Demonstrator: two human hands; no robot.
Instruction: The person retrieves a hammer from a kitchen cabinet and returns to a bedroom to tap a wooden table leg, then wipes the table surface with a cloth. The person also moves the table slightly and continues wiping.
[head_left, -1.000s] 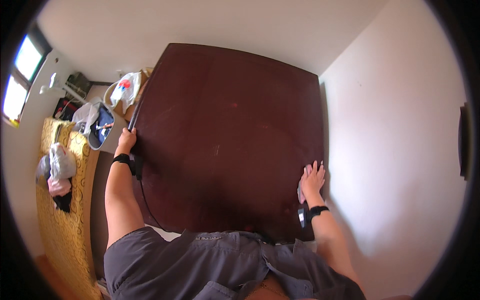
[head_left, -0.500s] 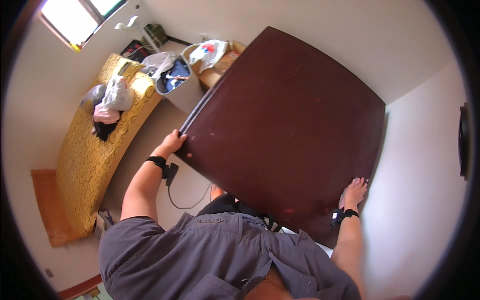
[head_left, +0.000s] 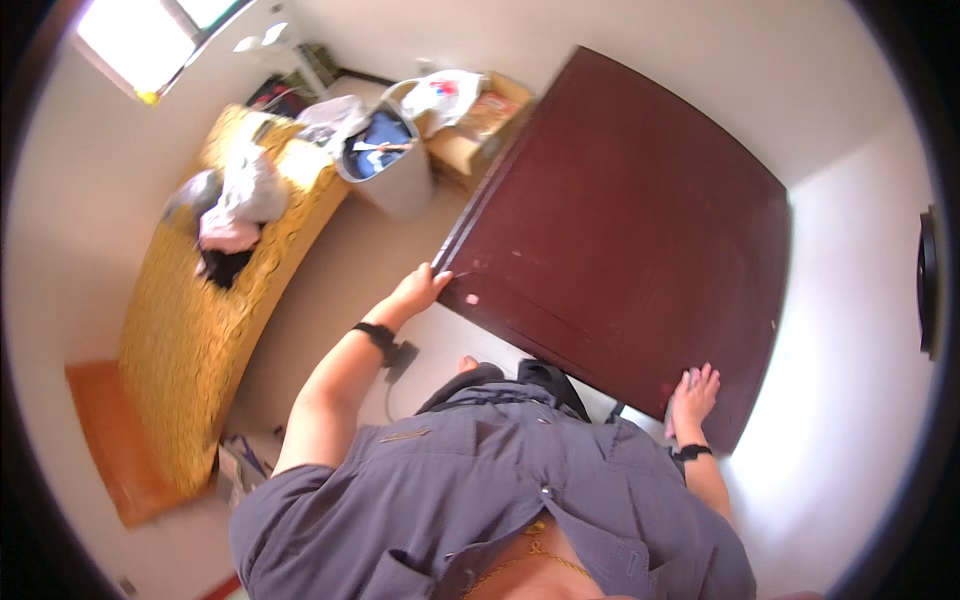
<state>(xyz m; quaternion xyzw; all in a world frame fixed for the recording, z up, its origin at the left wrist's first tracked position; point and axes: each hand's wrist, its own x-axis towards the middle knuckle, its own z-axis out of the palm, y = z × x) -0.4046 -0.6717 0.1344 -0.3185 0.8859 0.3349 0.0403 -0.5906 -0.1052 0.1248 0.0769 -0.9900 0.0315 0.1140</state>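
A large dark red-brown tabletop (head_left: 640, 220) with bowed edges fills the space in front of me and to my right. My left hand (head_left: 418, 290) grips its near left corner, the fingers closed over the edge. A small pale scuff marks the surface beside that hand. My right hand (head_left: 692, 402) lies flat on top close to the near right corner, fingers stretched out and holding nothing. Each wrist wears a black strap. What supports the tabletop is mostly hidden beneath it.
At the left stands a yellow patterned mattress (head_left: 180, 340) with bags and clothes on it, by a wooden board (head_left: 115, 450). A grey bin (head_left: 395, 190) of clothes and a cardboard box (head_left: 510, 95) stand behind the tabletop's left side. A white wall (head_left: 840, 300) runs along the right.
The tabletop's near left corner has moved right, away from the mattress, with my left hand on it. More floor shows beside the bin. My right hand lies farther in from the right edge.
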